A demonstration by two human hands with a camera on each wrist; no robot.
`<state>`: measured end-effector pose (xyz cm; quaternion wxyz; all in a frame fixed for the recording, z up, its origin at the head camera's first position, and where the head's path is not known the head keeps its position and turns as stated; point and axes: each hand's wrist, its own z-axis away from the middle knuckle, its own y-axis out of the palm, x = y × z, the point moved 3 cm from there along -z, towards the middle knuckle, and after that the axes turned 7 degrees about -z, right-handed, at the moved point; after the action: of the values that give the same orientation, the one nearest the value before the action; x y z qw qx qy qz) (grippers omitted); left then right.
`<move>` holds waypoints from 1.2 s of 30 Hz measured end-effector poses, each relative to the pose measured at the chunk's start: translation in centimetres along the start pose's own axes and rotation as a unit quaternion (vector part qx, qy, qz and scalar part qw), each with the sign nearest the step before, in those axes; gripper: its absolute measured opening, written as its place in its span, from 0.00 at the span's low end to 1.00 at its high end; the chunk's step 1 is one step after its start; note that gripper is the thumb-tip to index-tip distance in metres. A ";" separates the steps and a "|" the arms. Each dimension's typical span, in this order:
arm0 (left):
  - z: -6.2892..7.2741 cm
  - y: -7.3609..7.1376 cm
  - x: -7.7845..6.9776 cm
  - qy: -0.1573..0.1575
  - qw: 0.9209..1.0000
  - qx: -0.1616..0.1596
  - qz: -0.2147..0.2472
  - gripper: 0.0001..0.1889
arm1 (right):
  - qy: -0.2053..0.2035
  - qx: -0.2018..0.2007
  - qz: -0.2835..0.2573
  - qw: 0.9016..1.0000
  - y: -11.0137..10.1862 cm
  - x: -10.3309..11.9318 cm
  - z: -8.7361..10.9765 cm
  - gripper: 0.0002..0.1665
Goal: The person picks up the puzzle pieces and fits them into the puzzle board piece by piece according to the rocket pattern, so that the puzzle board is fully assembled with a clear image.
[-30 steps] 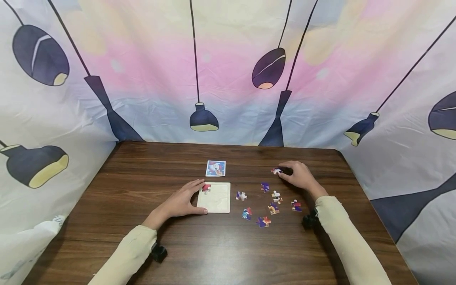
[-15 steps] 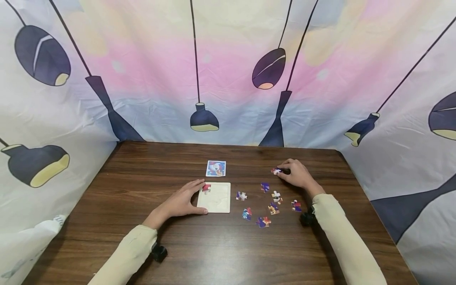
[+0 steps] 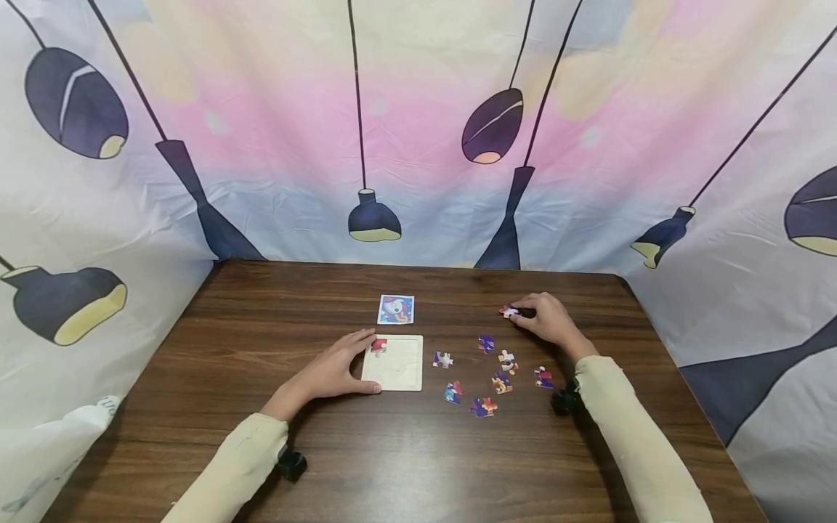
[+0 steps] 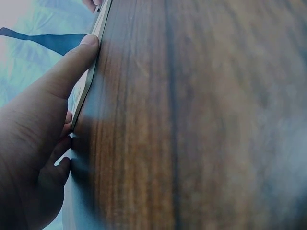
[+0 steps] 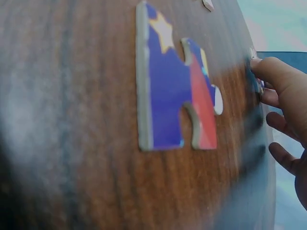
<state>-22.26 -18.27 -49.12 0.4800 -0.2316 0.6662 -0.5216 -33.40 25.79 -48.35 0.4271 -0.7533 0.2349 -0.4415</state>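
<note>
In the head view, a square, pale puzzle tray (image 3: 402, 372) lies on the table with a red and white piece (image 3: 379, 346) in its far-left corner. My left hand (image 3: 330, 369) holds the tray by its left side, thumb at the near edge and fingertips by the far-left corner. Farther right, my right hand (image 3: 548, 319) pinches a puzzle piece (image 3: 506, 311) between thumb and fingers, at or just above the tabletop. The fingers hide part of that piece. A purple and red puzzle piece (image 5: 165, 105) with a yellow star looms large in the right wrist view.
Several loose puzzle pieces (image 3: 502, 383) are scattered between the tray and my right forearm. Behind the tray lies a small picture card (image 3: 396, 309). The brown wooden table (image 3: 314, 290) ends at a printed cloth backdrop (image 3: 431, 145) at the back and sides.
My right hand shifts only slightly, keeping the piece in its fingers at nearly the same spot. The left hand and the tray stay put.
</note>
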 end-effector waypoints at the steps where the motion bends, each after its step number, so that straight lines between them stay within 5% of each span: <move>1: 0.0 0.0 0.0 0.000 1.000 0.000 0.000 0.58 | 0.000 -0.001 0.000 1.000 -0.1 0.1 0.0 0.21; 13: 0.1 0.1 0.0 0.002 1.000 0.000 0.003 0.58 | 0.003 -0.028 0.002 1.000 -0.4 1.2 0.3 0.20; 36: 0.1 0.0 0.0 0.004 1.000 -0.005 0.003 0.58 | -0.090 -0.016 -0.022 0.996 1.2 8.8 -0.4 0.21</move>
<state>-22.15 -18.28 -49.08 0.4779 -0.2298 0.6712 -0.5180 -29.34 18.53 -45.11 0.4247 -0.8014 0.1863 -0.3777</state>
